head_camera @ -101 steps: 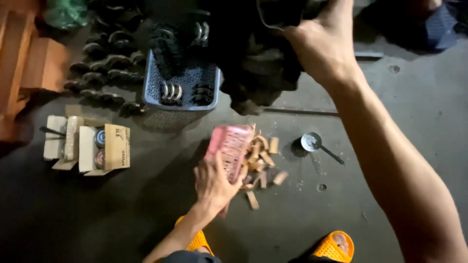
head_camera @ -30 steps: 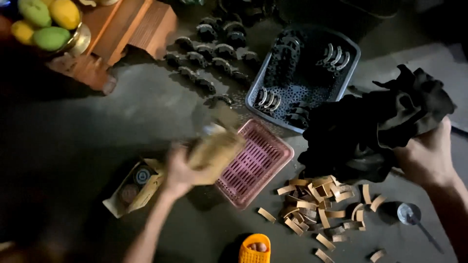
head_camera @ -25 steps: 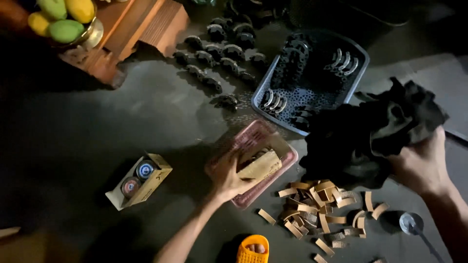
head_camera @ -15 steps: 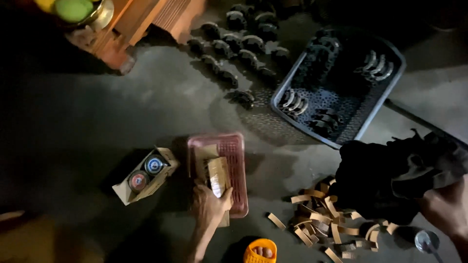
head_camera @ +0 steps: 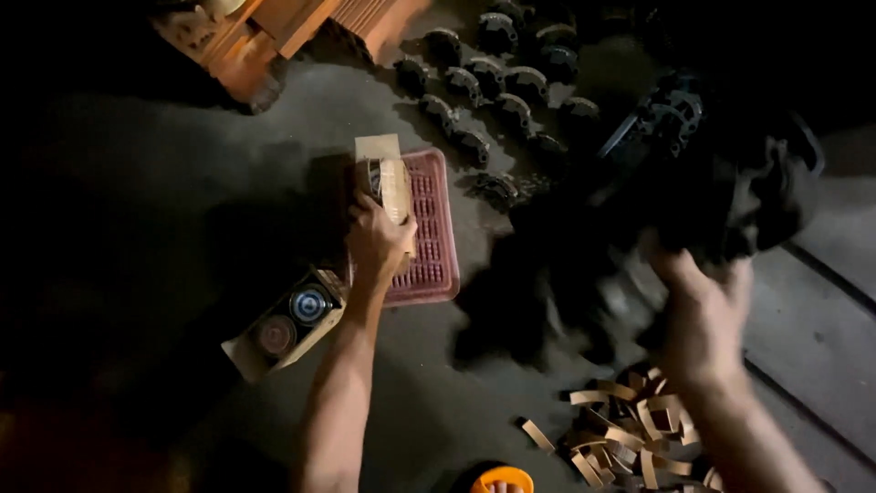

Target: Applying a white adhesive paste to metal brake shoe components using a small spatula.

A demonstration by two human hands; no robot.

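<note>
Cardboard box [head_camera: 388, 178], small and open-flapped, rests on the pink slotted tray [head_camera: 436, 228] on the floor; the left hand [head_camera: 377, 242] is closed around its lower end, seemingly steadying it. Just left lies a second carton [head_camera: 287, 319] holding round parts. The right hand [head_camera: 698, 315] grips a blurred black bundle [head_camera: 693, 183], held above tan strips [head_camera: 630, 434]. Dark shoe-shaped castings [head_camera: 497, 91] sit in rows beyond.

Open cardboard box [head_camera: 285, 326], 2 round tins inside, on dark floor [head_camera: 128, 201]. Loose tan strips [head_camera: 630, 429] heaped lower right. Dark curved parts [head_camera: 493, 91] in rows beside orange wooden furniture [head_camera: 292, 27], top.
</note>
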